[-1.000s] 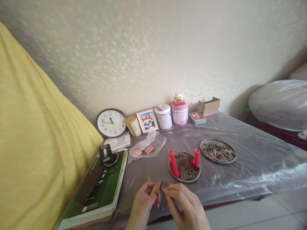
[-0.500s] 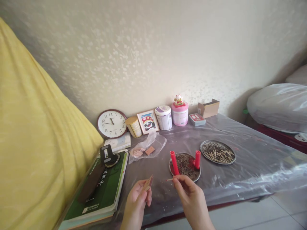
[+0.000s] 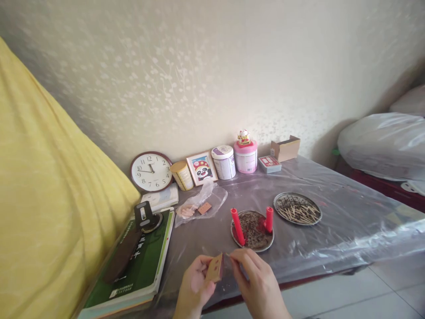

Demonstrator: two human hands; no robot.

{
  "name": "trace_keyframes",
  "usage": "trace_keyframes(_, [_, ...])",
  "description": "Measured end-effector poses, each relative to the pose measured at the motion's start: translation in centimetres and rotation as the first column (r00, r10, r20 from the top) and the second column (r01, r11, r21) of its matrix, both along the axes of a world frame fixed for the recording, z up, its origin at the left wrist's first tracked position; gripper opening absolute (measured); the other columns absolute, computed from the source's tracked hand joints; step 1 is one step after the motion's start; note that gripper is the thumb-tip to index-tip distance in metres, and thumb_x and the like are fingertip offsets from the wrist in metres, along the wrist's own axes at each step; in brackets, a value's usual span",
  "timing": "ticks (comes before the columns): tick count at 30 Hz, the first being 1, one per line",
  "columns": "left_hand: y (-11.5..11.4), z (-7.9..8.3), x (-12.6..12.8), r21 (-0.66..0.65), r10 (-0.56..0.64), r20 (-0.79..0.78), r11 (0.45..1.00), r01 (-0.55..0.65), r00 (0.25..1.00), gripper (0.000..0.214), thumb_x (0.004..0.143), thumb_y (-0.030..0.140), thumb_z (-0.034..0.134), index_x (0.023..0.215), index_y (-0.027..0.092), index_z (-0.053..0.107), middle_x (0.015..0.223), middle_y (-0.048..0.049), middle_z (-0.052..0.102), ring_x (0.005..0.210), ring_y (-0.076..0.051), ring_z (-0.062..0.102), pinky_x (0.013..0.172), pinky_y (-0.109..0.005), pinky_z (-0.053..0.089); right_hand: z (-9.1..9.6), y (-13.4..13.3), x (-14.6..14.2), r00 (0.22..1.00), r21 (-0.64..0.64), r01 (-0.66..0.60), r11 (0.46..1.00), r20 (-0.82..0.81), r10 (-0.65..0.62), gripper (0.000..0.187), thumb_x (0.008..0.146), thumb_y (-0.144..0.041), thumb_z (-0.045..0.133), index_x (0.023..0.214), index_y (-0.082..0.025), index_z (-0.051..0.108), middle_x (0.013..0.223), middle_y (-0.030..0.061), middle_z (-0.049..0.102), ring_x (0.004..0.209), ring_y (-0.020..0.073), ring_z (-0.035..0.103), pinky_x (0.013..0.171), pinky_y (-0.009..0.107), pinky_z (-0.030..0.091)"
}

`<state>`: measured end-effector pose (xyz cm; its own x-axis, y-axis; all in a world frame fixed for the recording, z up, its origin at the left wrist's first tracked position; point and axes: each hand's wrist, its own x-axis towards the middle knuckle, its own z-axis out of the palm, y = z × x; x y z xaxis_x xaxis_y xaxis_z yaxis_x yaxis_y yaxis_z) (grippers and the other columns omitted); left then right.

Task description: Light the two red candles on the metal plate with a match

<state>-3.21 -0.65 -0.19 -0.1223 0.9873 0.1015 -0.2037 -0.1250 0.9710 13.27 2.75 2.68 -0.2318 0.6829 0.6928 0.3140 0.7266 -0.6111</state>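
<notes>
My left hand [image 3: 196, 280] holds a small tan matchbox [image 3: 215, 268] upright between thumb and fingers, its dark side facing right. Close beside that edge, my right hand [image 3: 254, 277] is pinched; the match in it is mostly hidden by the fingers, with only a faint tip toward the box. Just beyond the hands lies a round metal plate [image 3: 254, 226] with dark residue. On it stand two unlit red candles: a taller, leaning left candle [image 3: 237, 227] and a shorter right candle [image 3: 269, 219] with melted wax around its base.
A second metal plate [image 3: 315, 223] holds several used matches. A plastic bag [image 3: 215, 201] contains another matchbox [image 3: 204, 208]. Green books [image 3: 149, 252] lie at left, under a dark object. A clock [image 3: 152, 172], tins and a picture frame [image 3: 201, 168] line the wall.
My hands have come together. The matchbox has turned and moved right, and the match in my right hand has moved down and left to the box's dark side. The view shifts slightly.
</notes>
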Motion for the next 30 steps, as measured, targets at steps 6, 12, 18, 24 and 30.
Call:
trace_keyframes(6, [-0.2,1.0,-0.5,0.001,0.08,0.05,0.997,-0.08,0.996,0.049,0.061,0.059,0.073,0.085,0.016,0.068,0.057,0.0025,0.051,0.046,-0.008,0.037,0.044,-0.023,0.028,-0.4,0.4,-0.2,0.99,-0.266,0.106,0.958,-0.059,-0.125,0.011,0.09,-0.023,0.054,0.085,-0.021,0.064,0.076,0.0014,0.07,0.067,0.0152,0.066,0.064,0.022,0.052])
trace_keyframes(12, [0.1,0.6,-1.0,-0.048,0.093,0.048,0.995,-0.091,0.995,0.049,0.059,0.059,0.074,0.083,0.016,0.068,0.059,0.0017,0.053,0.046,-0.008,0.04,0.043,-0.023,0.029,0.4,-0.3,-0.1,0.989,-0.193,0.077,0.978,-0.112,-0.1,0.008,0.09,-0.021,0.054,0.09,-0.022,0.062,0.077,-0.0002,0.069,0.068,0.0127,0.066,0.065,0.018,0.052])
trace_keyframes(18, [0.2,-0.4,-0.4,-0.045,0.072,0.051,0.997,-0.07,0.996,0.051,0.057,0.058,0.077,0.084,0.015,0.069,0.059,0.0017,0.053,0.044,-0.008,0.041,0.04,-0.021,0.03,1.0,-0.8,0.2,0.993,0.023,-0.011,1.0,-0.121,0.014,0.015,0.086,-0.009,0.055,0.092,-0.022,0.058,0.084,0.0015,0.07,0.076,0.0122,0.068,0.072,0.018,0.053])
trace_keyframes(24, [0.5,-0.8,-0.8,-0.018,0.037,0.059,0.999,-0.036,0.998,0.048,0.061,0.054,0.076,0.089,0.016,0.068,0.062,0.0016,0.053,0.047,-0.008,0.041,0.042,-0.021,0.033,2.1,-1.1,0.5,0.987,0.136,-0.093,0.986,-0.116,0.109,0.023,0.082,-0.001,0.054,0.096,-0.02,0.057,0.082,0.0033,0.07,0.077,0.0131,0.068,0.071,0.019,0.054])
trace_keyframes(30, [-0.3,0.0,0.4,0.047,0.013,-0.016,0.999,-0.013,1.0,0.046,0.062,0.053,0.075,0.09,0.017,0.068,0.068,-0.0031,0.06,0.053,-0.012,0.047,0.048,-0.024,0.036,0.6,-0.7,0.2,0.998,0.138,-0.062,0.989,-0.017,0.065,0.015,0.085,-0.007,0.056,0.093,-0.019,0.061,0.083,0.005,0.072,0.075,0.016,0.069,0.07,0.023,0.055])
